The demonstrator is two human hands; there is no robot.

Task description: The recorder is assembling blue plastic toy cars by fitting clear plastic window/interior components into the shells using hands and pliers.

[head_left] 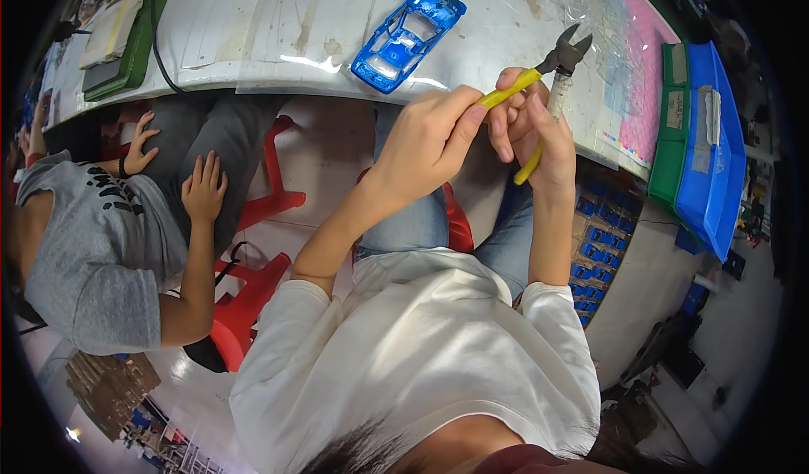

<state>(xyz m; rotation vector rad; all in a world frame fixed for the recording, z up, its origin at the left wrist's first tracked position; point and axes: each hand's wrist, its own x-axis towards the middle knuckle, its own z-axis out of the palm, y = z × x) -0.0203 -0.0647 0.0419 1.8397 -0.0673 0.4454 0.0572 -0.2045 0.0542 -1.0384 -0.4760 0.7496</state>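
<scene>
A pair of diagonal cutters with dark jaws and yellow handles is held above the table's near edge. The jaws point up and away from me and look parted. My left hand is closed, pinching the end of one yellow handle between thumb and fingers. Around the other handle, part of it wrapped in whitish tape, my right hand curls its fingers. To the left of the jaws, a shiny blue toy car body with open windows lies on the table, touched by neither hand.
The white table has a clear plastic sheet and a pink printed sheet at right. Blue and green bins stand at its right edge. A person in grey sits at left near red stools. Blue parts fill a tray below.
</scene>
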